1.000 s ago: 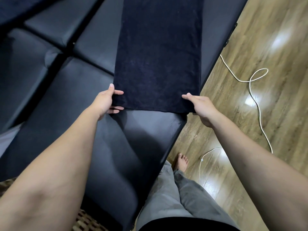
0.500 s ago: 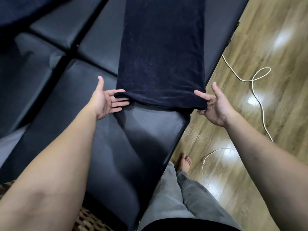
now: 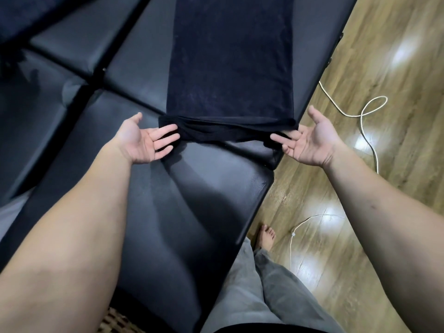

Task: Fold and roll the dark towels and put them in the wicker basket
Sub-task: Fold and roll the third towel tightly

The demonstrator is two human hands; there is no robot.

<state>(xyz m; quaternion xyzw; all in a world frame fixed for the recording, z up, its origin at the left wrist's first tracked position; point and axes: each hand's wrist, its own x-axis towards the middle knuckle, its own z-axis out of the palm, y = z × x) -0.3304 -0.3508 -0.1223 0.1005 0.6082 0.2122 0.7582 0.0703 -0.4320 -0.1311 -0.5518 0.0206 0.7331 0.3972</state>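
A dark navy towel [image 3: 230, 58], folded into a long strip, lies on the black padded table [image 3: 192, 200] and runs away from me. Its near end is turned over into a small roll [image 3: 225, 131]. My left hand [image 3: 144, 143] is palm up at the roll's left end, with straight fingers tucked against it. My right hand [image 3: 310, 140] is palm up at the right end, fingertips under the roll. A corner of the wicker basket [image 3: 117, 320] shows at the bottom edge, below the table.
More dark cloth [image 3: 28, 18] lies at the top left of the table. The table's right edge runs diagonally beside a wooden floor [image 3: 384, 56] with a white cable [image 3: 365, 121] on it. My grey trouser legs and a bare foot [image 3: 265, 239] stand by the near corner.
Both hands turned from pinching the towel's near corners to lying palm up. The near edge has been lifted and rolled away from me into a small roll.
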